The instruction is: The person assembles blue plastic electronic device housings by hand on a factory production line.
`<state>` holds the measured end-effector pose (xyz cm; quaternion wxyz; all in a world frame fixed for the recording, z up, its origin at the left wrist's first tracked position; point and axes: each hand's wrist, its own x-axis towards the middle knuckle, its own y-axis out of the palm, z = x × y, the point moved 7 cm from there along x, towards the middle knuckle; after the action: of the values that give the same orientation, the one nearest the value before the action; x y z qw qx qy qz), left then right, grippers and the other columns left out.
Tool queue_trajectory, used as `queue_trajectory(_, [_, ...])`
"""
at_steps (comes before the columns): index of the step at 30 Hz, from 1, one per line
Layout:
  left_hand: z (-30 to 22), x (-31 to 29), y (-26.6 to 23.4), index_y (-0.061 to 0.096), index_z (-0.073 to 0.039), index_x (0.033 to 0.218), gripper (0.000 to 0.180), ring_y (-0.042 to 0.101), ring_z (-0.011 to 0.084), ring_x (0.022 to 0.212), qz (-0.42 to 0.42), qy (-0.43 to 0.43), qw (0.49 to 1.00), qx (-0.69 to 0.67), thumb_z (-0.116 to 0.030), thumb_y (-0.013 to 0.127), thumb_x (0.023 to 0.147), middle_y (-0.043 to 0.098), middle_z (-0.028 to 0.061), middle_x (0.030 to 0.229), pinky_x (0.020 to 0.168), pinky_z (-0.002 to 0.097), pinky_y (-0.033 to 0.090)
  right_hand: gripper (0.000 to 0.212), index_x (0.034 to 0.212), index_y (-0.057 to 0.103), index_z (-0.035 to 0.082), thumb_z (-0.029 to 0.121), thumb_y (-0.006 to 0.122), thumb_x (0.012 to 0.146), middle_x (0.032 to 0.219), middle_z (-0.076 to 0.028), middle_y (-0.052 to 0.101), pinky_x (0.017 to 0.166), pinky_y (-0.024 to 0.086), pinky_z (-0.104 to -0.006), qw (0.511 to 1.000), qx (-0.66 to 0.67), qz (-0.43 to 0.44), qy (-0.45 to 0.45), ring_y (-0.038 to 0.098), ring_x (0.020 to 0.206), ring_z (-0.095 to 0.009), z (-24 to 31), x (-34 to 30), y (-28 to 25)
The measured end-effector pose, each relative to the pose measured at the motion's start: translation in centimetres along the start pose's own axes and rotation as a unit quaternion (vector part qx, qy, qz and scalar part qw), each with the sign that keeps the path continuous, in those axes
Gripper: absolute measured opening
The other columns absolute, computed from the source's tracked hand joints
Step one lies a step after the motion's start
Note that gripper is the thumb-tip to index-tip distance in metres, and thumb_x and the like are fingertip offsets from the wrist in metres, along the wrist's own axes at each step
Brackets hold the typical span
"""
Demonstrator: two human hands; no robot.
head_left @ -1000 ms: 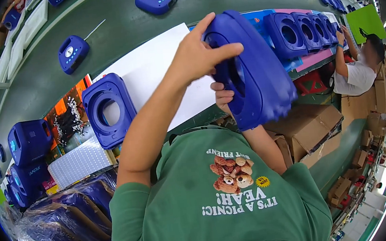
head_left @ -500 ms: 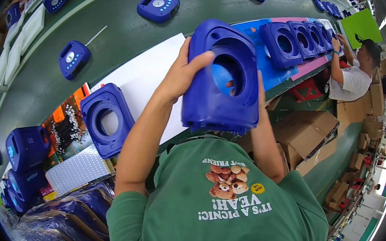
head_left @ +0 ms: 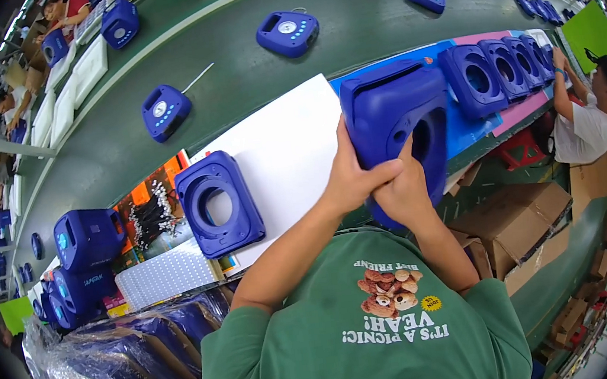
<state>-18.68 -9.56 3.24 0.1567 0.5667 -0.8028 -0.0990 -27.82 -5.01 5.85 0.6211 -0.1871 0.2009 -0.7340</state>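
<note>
A blue plastic speaker housing (head_left: 387, 105) with a large round opening is held up in front of my chest, tilted. My left hand (head_left: 354, 176) grips its left side, thumb across the lower front. My right hand (head_left: 403, 191) lies against the front, crossing the left thumb; one finger points up beside the round opening, the others are curled and partly hidden. To the left, a similar housing (head_left: 201, 220) lies on the white sheet (head_left: 281, 128), its opening showing the white beneath.
Several blue housings (head_left: 472, 80) stand in a row at right, near a co-worker (head_left: 586, 123). Finished-looking blue units (head_left: 289, 32) sit on the green belt (head_left: 230, 70). Left are cable bundles (head_left: 153, 214), a perforated white tray (head_left: 167, 276) and plastic-wrapped stacks (head_left: 131, 355). Cardboard boxes (head_left: 520, 217) stand at lower right.
The held housing has turned, bringing its handle end up and its opening to the right. My right hand has come from the far right side to the front, beside my left. The view has shifted.
</note>
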Motion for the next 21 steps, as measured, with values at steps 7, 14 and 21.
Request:
queue_trajectory(7, [0.1,0.6,-1.8,0.043,0.002,0.127,0.078,0.057,0.0192,0.101,-0.039,-0.119,0.979,-0.16,-0.025,0.082,0.065,0.057,0.0102,0.11,0.092,0.0328,0.045,0.081,0.141,0.017,-0.011,0.009,0.065,0.079,0.129,-0.034,0.043,0.081,0.05,-0.0454,0.96,-0.142,0.068,-0.233,0.055,0.105,-0.047,5.4,-2.0,-0.6])
queue_trajectory(14, [-1.8,0.5,-3.3,0.042,0.003,0.13,0.092,0.055,0.0194,0.107,0.027,0.004,0.995,-0.096,-0.028,0.086,0.055,0.056,0.0113,0.118,0.097,0.0324,0.041,0.04,0.11,0.063,0.0,0.028,0.066,0.082,0.107,-0.018,0.062,0.075,0.051,-0.0413,0.924,-0.145,-0.149,-0.322,0.063,0.086,-0.033,8.3,-2.2,-3.6])
queue_trajectory(21, [-4.7,1.4,-4.5,0.037,0.005,0.135,0.1,0.054,0.0244,0.113,0.056,0.081,0.994,0.052,-0.024,0.086,0.052,0.054,0.0164,0.123,0.1,0.0364,0.04,0.069,0.129,0.056,0.009,0.061,0.043,0.086,0.141,-0.015,0.043,0.107,0.021,-0.0559,0.887,-0.305,-0.134,-0.321,0.037,0.13,-0.037,10.2,-1.6,-1.2])
